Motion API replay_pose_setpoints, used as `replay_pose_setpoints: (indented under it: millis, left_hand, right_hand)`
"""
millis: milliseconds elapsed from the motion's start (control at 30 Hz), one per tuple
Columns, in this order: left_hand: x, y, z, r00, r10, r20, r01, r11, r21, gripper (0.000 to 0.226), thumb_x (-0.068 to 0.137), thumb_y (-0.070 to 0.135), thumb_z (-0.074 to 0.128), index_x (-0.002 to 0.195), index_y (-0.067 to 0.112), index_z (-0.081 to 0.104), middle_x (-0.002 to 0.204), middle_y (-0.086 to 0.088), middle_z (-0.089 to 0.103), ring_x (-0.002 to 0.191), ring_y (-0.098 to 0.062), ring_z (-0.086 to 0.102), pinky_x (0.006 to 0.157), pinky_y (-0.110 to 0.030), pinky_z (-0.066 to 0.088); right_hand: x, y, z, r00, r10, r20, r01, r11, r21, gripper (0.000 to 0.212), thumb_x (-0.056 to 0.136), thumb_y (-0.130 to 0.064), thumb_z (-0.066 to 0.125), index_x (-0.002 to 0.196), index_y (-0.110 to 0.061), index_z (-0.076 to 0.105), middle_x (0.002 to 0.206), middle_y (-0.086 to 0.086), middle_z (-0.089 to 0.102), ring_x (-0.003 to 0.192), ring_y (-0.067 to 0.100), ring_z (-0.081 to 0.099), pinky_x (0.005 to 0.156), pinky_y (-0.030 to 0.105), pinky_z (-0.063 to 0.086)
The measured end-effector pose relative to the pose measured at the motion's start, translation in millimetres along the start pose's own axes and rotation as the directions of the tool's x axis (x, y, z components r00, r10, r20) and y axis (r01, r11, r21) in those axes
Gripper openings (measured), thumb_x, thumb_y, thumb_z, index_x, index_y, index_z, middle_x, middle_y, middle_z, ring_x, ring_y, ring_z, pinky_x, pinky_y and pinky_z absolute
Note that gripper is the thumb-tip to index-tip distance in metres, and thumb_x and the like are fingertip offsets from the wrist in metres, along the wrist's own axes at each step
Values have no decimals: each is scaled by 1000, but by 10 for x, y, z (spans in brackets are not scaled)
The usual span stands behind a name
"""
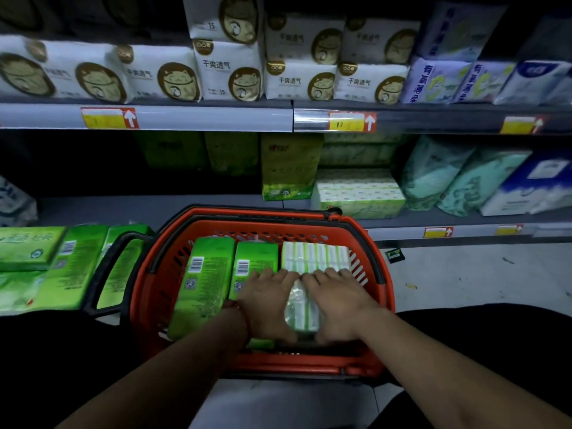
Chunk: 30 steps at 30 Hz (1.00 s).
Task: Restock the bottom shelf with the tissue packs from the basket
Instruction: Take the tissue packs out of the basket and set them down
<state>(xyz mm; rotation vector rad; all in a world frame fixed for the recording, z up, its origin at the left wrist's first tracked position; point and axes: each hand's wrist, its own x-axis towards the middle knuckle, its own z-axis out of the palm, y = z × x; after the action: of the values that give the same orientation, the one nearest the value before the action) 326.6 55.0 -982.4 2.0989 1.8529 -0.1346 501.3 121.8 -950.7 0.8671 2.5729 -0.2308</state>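
Pickup step, basket (272,215) still stocked.
Left hand (266,301) & right hand (338,300) lie flat-fingered on white-green tissue pack (313,256), not clasped; next: grip, lift to bottom shelf (154,209).

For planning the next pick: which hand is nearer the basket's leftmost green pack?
Left. The left hand lies right of the green pack; right hand is farther right, on the striped pack.

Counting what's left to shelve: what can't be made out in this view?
Head view:
White-green tissue pack: near half covered by left hand and right hand; grip unclear.
Basket floor: hidden under packs, so lower layers unknown.
Bottom shelf, left rear: too dark.
Price tags: blurred.
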Motion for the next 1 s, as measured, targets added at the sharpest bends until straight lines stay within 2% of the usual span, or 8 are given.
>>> replay_pose_setpoints:
  millis: [133, 333, 500, 567, 667, 767, 867, 1000]
  left_hand:
    - [-26, -155, -446, 994, 9, -110, -56, 902, -428, 110, 50, 60, 83, 148, 32, 40, 137, 7, 51, 120, -18, 51, 104, -37, 46]
    - [-35, -304, -906, 943, -255, -214, -107, 376, -921, 93, 60, 11, 97, 139, 28, 51, 129, 3, 61, 107, -11, 70, 83, -31, 62]
    - [1, -447, -974, 833, -509, -216, -170, 137, -976, 99, 59, 31, 98, 145, 31, 50, 128, 7, 55, 120, -20, 63, 99, -44, 56]
    - [-22, -503, -1014, 796, -580, -173, -168, 63, -984, 99, 60, 36, 94, 147, 29, 48, 130, 4, 55, 118, -23, 64, 91, -41, 57]
    - [-70, -650, -1084, 710, -701, -68, -196, -104, -975, 99, 55, 44, 90, 143, 19, 53, 130, -8, 67, 103, -25, 73, 70, -38, 59]
    - [-184, -813, -1183, 639, -769, 16, -214, -197, -957, 79, 59, 50, 85, 127, 15, 65, 107, -6, 76, 102, -32, 74, 76, -45, 60]
    - [-288, -977, -1227, 593, -798, 107, -243, -304, -921, 45, 75, 51, 78, 107, 21, 70, 98, -2, 77, 96, -30, 75, 81, -46, 61]
    - [-387, -1101, -1187, 630, -736, 245, -255, -495, -830, 87, 54, 63, 85, 132, 34, 59, 132, -4, 64, 107, -31, 70, 90, -53, 58]
  right_hand:
    - [-108, 223, -401, 992, 15, -123, 10, 979, 205, 119, 63, -59, 81, 160, -29, 18, 155, -1, 35, 141, 25, 30, 118, 42, 27]
    - [-186, 476, -782, 836, 245, -492, 68, 842, 536, 110, 61, -73, 82, 153, -37, 35, 153, -10, 34, 140, 15, 31, 116, 42, 34]
    - [-71, 474, -755, 798, 554, -238, 34, 352, 935, 125, 51, -84, 76, 155, -38, 25, 162, -2, 33, 144, 23, 39, 115, 51, 40]
    - [-12, 487, -699, 817, 562, -127, -8, 232, 973, 107, 63, -75, 78, 151, -34, 35, 154, -2, 45, 135, 21, 50, 112, 50, 44]
    - [76, 492, -628, 829, 556, -59, -14, 127, 992, 54, 78, -55, 81, 120, -25, 63, 128, -4, 68, 110, 15, 66, 100, 43, 53]
    - [117, 483, -622, 825, 565, 17, -23, 3, 1000, 42, 80, -51, 81, 107, -20, 73, 112, -1, 75, 104, 18, 70, 82, 35, 53]
    - [121, 471, -670, 854, 506, 122, -62, -132, 989, 44, 80, -61, 76, 111, -30, 69, 119, -4, 70, 110, 22, 64, 90, 44, 50]
    - [182, 423, -707, 919, 355, 175, -42, -351, 935, 85, 60, -74, 83, 135, -42, 59, 148, 6, 53, 126, 38, 58, 94, 61, 55]
